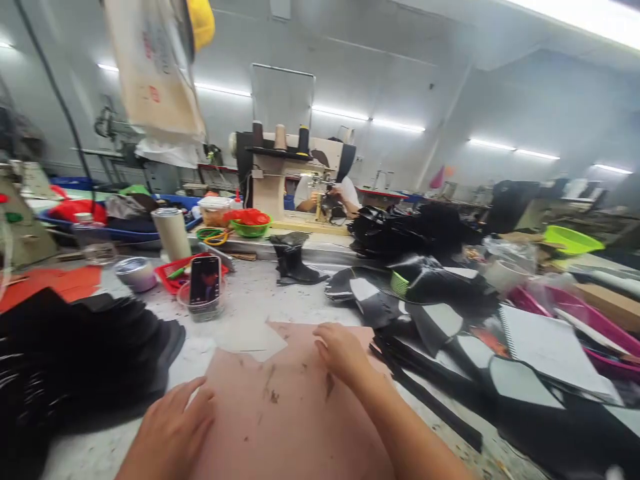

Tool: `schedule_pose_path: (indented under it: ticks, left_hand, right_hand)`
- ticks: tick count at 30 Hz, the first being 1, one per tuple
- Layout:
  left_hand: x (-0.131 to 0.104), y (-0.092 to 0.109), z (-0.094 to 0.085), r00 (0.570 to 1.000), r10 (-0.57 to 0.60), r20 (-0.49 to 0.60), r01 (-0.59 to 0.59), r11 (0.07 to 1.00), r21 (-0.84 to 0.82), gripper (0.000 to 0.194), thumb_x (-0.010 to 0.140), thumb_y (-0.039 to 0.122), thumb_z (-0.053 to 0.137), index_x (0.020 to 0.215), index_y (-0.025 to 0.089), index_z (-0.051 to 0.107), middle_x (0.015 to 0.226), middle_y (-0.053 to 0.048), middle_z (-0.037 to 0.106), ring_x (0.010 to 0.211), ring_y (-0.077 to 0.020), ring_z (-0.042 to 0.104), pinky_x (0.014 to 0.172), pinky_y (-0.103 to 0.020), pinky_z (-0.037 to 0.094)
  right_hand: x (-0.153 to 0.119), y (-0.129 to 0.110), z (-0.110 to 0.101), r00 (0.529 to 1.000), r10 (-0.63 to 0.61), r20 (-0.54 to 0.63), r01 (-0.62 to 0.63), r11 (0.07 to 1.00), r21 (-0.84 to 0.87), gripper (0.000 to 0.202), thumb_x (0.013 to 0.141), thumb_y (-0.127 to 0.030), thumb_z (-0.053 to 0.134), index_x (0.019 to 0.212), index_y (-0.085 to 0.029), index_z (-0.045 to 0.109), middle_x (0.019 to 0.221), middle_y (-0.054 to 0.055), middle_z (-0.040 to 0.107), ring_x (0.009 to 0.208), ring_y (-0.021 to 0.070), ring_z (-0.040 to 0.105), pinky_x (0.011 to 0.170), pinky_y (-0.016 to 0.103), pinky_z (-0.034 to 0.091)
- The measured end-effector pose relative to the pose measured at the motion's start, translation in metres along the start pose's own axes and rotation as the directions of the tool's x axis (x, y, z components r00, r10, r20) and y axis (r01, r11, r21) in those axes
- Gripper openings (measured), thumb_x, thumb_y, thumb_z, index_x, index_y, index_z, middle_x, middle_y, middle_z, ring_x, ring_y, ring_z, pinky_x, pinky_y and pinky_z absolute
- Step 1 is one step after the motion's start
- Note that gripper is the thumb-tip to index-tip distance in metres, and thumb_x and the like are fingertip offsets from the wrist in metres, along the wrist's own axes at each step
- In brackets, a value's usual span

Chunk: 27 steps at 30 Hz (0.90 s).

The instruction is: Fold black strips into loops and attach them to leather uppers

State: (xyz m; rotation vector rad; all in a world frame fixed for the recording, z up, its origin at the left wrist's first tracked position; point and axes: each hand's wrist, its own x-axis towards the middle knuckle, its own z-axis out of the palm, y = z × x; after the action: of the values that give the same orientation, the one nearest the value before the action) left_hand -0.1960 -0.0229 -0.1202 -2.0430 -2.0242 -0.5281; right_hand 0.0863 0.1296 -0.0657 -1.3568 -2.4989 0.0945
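Note:
A pale pink sheet (280, 413), stained with dark marks and cut to an angular outline at its far edge, lies on the white worktable in front of me. My left hand (175, 420) rests at its left edge, fingers stretched forward and slightly apart. Farther up, my right hand (340, 350) lies on the upper right part of the sheet with its fingers loosely bent and nothing visible in them. Left of the sheet is a tall stack of black cut pieces (95, 360). On the right, black pieces with pale patches (443, 320) and dark strips (430, 393) spread across the table.
A phone (205, 280) leans in a clear bowl beside a red basket (167, 277) and a cream tumbler (173, 233). A small black boot-shaped piece (295, 260) stands ahead. Behind it, a person works at a sewing machine (270, 177). A spiral notebook (555, 347) lies right.

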Motion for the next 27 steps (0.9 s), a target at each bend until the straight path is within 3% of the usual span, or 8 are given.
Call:
schedule_pose_path:
  ticks: [4, 7, 11, 15, 19, 23, 25, 27]
  left_hand:
    - [0.032, 0.017, -0.016, 0.98, -0.092, 0.176, 0.087, 0.996, 0.034, 0.027, 0.079, 0.016, 0.04, 0.09, 0.022, 0.064, 0.11, -0.008, 0.064, 0.103, -0.0245, 0.056, 0.085, -0.04, 0.041]
    - [0.056, 0.013, -0.02, 0.952, -0.202, 0.229, 0.193, 0.979, 0.063, 0.028, 0.082, 0.013, 0.037, 0.096, 0.017, 0.061, 0.107, -0.01, 0.063, 0.1, -0.0246, 0.056, 0.081, -0.038, 0.042]
    - [0.08, 0.004, -0.013, 0.949, -0.19, 0.251, 0.177, 0.982, 0.073, 0.027, 0.082, 0.009, 0.037, 0.093, 0.017, 0.06, 0.098, -0.008, 0.065, 0.094, -0.0222, 0.057, 0.078, -0.034, 0.041]
    - [0.083, 0.01, -0.006, 0.951, -0.15, 0.271, 0.133, 0.988, 0.08, 0.027, 0.081, 0.005, 0.035, 0.087, 0.016, 0.059, 0.084, -0.008, 0.065, 0.084, -0.0225, 0.059, 0.074, -0.034, 0.04]
    - [0.075, 0.015, -0.003, 0.953, -0.142, 0.267, 0.124, 0.989, 0.083, 0.029, 0.082, 0.005, 0.031, 0.086, 0.015, 0.058, 0.082, -0.01, 0.063, 0.08, -0.0249, 0.058, 0.072, -0.037, 0.039]
    - [0.074, 0.012, -0.002, 0.949, -0.116, 0.293, 0.097, 0.992, 0.076, 0.031, 0.08, 0.001, 0.031, 0.087, 0.013, 0.059, 0.083, -0.012, 0.063, 0.082, -0.025, 0.057, 0.074, -0.039, 0.039]
    - [0.076, 0.012, -0.001, 0.943, -0.106, 0.317, 0.086, 0.993, 0.079, 0.026, 0.081, 0.002, 0.036, 0.086, 0.012, 0.059, 0.085, -0.011, 0.063, 0.085, -0.0238, 0.056, 0.077, -0.039, 0.04]
    - [0.079, 0.014, 0.001, 0.934, -0.106, 0.341, 0.082, 0.993, 0.083, 0.016, 0.084, 0.011, 0.043, 0.085, 0.012, 0.059, 0.088, -0.007, 0.062, 0.09, -0.021, 0.055, 0.08, -0.038, 0.041]
  right_hand:
    - [0.029, -0.07, 0.03, 0.967, -0.247, 0.053, 0.245, 0.969, 0.04, 0.019, 0.081, -0.016, 0.052, 0.094, -0.019, 0.065, 0.098, 0.003, 0.066, 0.094, 0.0158, 0.057, 0.083, 0.025, 0.042]
    - [0.047, -0.102, 0.047, 0.926, -0.367, 0.085, 0.367, 0.93, 0.016, 0.015, 0.079, -0.013, 0.052, 0.085, -0.016, 0.065, 0.09, 0.006, 0.066, 0.088, 0.0194, 0.057, 0.077, 0.029, 0.043]
    - [0.061, -0.121, 0.056, 0.881, -0.459, 0.115, 0.466, 0.884, -0.037, 0.017, 0.076, -0.006, 0.049, 0.082, -0.012, 0.064, 0.083, 0.011, 0.065, 0.083, 0.0227, 0.056, 0.071, 0.032, 0.041]
    - [0.064, -0.128, 0.058, 0.871, -0.472, 0.135, 0.483, 0.873, -0.064, 0.018, 0.074, -0.005, 0.048, 0.079, -0.012, 0.064, 0.078, 0.012, 0.064, 0.079, 0.0221, 0.056, 0.068, 0.032, 0.04]
    - [0.072, -0.13, 0.061, 0.921, -0.369, 0.125, 0.378, 0.924, -0.058, 0.012, 0.07, -0.01, 0.054, 0.075, -0.014, 0.064, 0.077, 0.01, 0.066, 0.078, 0.0204, 0.057, 0.065, 0.028, 0.04]
    - [0.084, -0.107, 0.044, 0.998, -0.055, 0.027, 0.056, 0.998, -0.033, 0.015, 0.069, -0.013, 0.051, 0.073, -0.015, 0.065, 0.078, 0.009, 0.067, 0.076, 0.0192, 0.06, 0.06, 0.025, 0.04]
    - [0.085, -0.087, 0.023, 0.989, 0.141, -0.041, -0.141, 0.99, 0.01, 0.023, 0.074, -0.016, 0.042, 0.073, -0.015, 0.065, 0.074, 0.008, 0.068, 0.07, 0.0182, 0.061, 0.055, 0.023, 0.04]
    - [0.081, -0.065, -0.002, 0.951, 0.286, -0.114, -0.279, 0.957, 0.075, 0.035, 0.08, -0.023, 0.031, 0.084, -0.011, 0.064, 0.079, 0.011, 0.068, 0.07, 0.0189, 0.063, 0.054, 0.024, 0.042]
